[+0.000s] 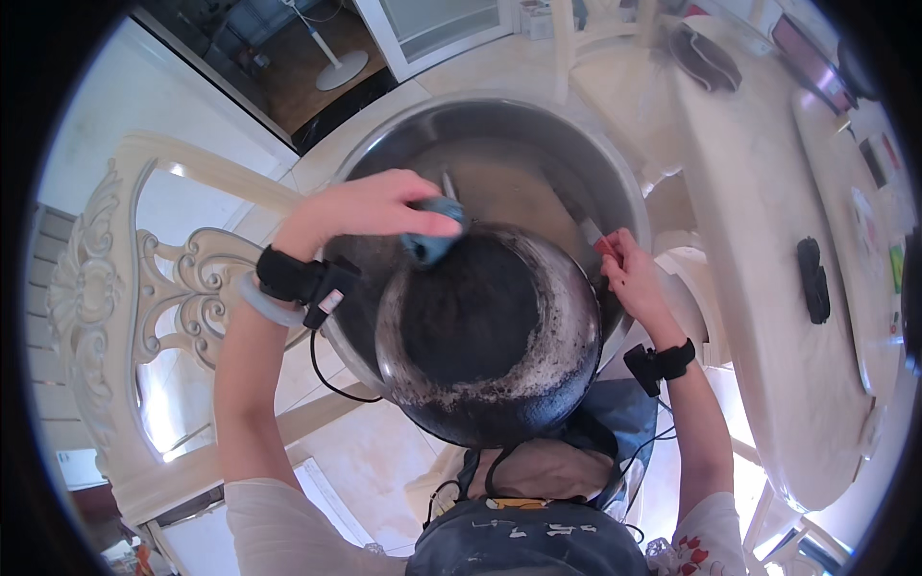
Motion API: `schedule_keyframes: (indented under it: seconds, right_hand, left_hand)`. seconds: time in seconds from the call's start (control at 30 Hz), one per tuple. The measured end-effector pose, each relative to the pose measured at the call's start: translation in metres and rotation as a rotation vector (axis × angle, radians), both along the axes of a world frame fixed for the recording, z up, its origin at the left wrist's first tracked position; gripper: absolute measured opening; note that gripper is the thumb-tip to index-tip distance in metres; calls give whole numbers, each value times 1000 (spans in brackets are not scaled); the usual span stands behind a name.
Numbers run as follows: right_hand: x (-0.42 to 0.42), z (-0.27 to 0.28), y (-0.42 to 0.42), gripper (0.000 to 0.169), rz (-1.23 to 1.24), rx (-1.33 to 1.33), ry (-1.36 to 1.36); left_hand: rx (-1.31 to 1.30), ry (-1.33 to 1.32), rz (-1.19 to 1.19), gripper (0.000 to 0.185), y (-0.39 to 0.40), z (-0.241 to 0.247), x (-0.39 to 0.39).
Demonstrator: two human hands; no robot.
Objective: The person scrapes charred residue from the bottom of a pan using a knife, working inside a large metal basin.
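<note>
A blackened metal wok or pan is tilted bottom up, resting in a large stainless steel basin. Its base is dark, ringed by a paler, patchy scraped band. My left hand grips a blue scrubbing cloth or pad against the pan's upper left edge. At the basin's right side, my right hand holds a red-handled tool with a metal section; its dark far end reaches over the water. Murky brown water lies in the basin. Beside the cloth, a slim shiny metal piece pokes up.
A carved cream chair stands left of the basin. To the right is a long cream table bearing a black object and a dark pouch. Cables hang from both wrist bands. A dark apron covers my lap.
</note>
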State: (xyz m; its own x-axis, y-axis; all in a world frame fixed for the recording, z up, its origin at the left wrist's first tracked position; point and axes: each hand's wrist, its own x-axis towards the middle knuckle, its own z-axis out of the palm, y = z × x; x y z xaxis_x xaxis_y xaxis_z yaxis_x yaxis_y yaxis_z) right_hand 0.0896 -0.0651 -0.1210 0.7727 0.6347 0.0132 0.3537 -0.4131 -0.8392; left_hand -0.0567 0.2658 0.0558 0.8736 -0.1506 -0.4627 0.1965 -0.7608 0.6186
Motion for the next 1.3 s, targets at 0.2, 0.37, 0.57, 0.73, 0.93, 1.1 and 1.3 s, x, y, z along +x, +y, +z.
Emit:
schedule_keyframes:
  seconds: [0.2, 0.37, 0.57, 0.73, 0.93, 1.1, 1.3]
  right_hand:
    - [-5, 6, -3, 16, 16, 62, 25]
    - [-3, -3, -4, 18, 23, 73, -49]
    - [-3, -8, -5, 19, 21, 131, -74]
    - [-2, -11, -5, 19, 30, 158, -153]
    - [-3, -10, -4, 18, 42, 182, -236]
    - [-3, -14, -1, 16, 22, 133, -241]
    - [-7, -13, -1, 17, 11, 140, -268]
  left_hand:
    - [-109, -352, -282, 33, -82, -46, -18]
    - [95, -610, -233, 28, -115, -63, -35]
    - [358, -551, -441, 23, -126, -38, -43]
    - [248, -424, -482, 33, -137, -22, -63]
    - [266, -461, -463, 34, -130, -21, -120]
    - [137, -520, -588, 30, -146, -33, -93]
    - [-13, -581, -534, 34, -177, -58, -31]
